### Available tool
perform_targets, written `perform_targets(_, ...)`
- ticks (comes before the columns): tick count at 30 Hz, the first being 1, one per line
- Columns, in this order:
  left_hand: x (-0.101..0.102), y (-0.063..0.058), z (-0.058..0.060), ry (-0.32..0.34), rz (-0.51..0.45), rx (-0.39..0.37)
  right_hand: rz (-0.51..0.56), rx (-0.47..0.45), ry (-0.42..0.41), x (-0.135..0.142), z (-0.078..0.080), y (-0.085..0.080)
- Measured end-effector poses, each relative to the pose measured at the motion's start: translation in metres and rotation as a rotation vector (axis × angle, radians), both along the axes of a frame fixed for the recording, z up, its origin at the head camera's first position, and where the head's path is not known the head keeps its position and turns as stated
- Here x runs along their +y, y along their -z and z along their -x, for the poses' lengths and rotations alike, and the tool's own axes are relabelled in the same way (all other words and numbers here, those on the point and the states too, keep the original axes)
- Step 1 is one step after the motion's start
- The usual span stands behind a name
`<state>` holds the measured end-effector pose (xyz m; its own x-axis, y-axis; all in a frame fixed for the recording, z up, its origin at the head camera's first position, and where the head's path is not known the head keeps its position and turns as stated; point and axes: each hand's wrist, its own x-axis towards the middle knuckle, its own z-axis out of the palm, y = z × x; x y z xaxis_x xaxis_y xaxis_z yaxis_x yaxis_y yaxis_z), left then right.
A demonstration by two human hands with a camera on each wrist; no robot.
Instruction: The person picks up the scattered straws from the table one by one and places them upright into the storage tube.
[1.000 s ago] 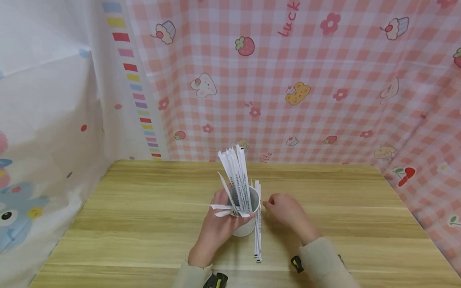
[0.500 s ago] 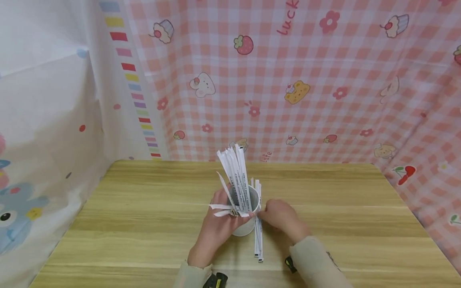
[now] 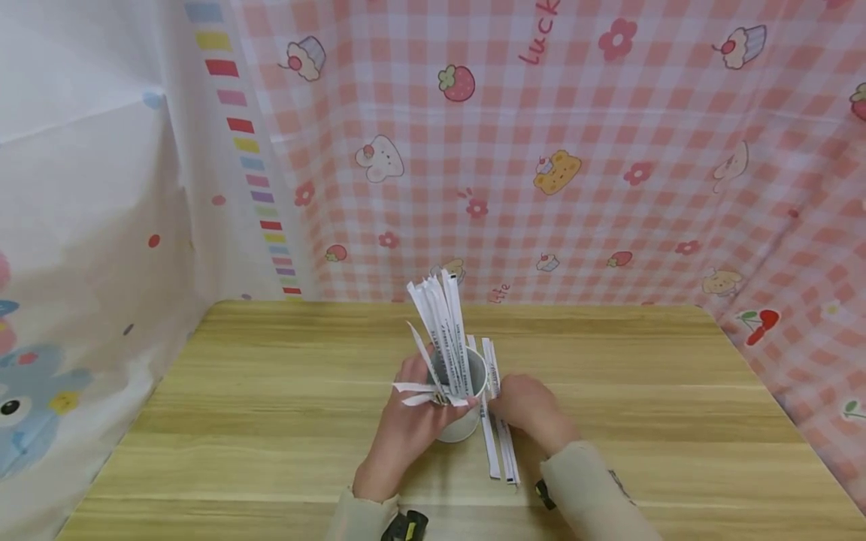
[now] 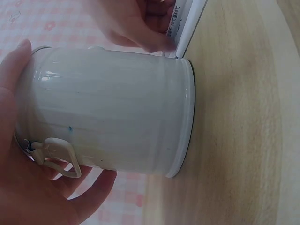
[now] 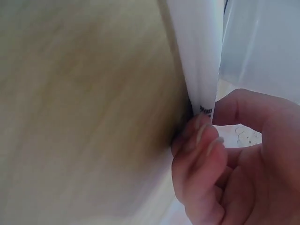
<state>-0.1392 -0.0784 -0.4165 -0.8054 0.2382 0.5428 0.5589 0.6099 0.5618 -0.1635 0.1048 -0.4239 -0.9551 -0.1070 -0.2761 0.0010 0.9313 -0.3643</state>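
My left hand point(image 3: 413, 421) grips a small white metal pail point(image 4: 108, 108) round its upper part. In the left wrist view a loop handle point(image 4: 63, 157) shows on the pail's side. Several narrow, printed, paper-wrapped sticks point(image 3: 443, 338) stand in the pail, leaning left, and a few jut out sideways over its rim. What is inside the wrappers is hidden. Just right of the pail, my right hand point(image 3: 531, 409) pinches loose paper-wrapped sticks point(image 3: 506, 447) between thumb and fingers. In the right wrist view one white wrapper point(image 5: 199, 56) runs up from those fingertips point(image 5: 201, 136).
The pail and sticks are on a wood-grain table point(image 3: 271, 406). A pink checked cloth point(image 3: 514, 150) hangs behind the table, with a white printed cloth point(image 3: 88, 225) at the left. Each wrist wears a dark strap.
My right hand has come left and nearer to me, onto the loose wrapped sticks. Their lower ends have swung right and spread apart. My left hand and the pail stay put.
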Motion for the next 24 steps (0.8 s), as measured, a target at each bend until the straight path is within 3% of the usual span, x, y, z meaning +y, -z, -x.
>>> perform_targets(5,0.001,-0.002,-0.002,-0.006,-0.031,-0.054,0.006,-0.057,0.024,0.009,-0.002,0.001)
perform_targets(14,0.000,-0.004,-0.003,-0.002,-0.043,-0.112,0.053,-0.045,0.015,0.019,-0.002,0.002)
perform_targets(20,0.000,-0.004,-0.003,-0.008,-0.043,-0.129,0.032,0.015,-0.017,0.025,-0.001,-0.013)
perform_targets(24,0.000,-0.005,-0.003,-0.007,-0.043,-0.126,0.057,0.047,0.009,0.029,0.000,-0.028)
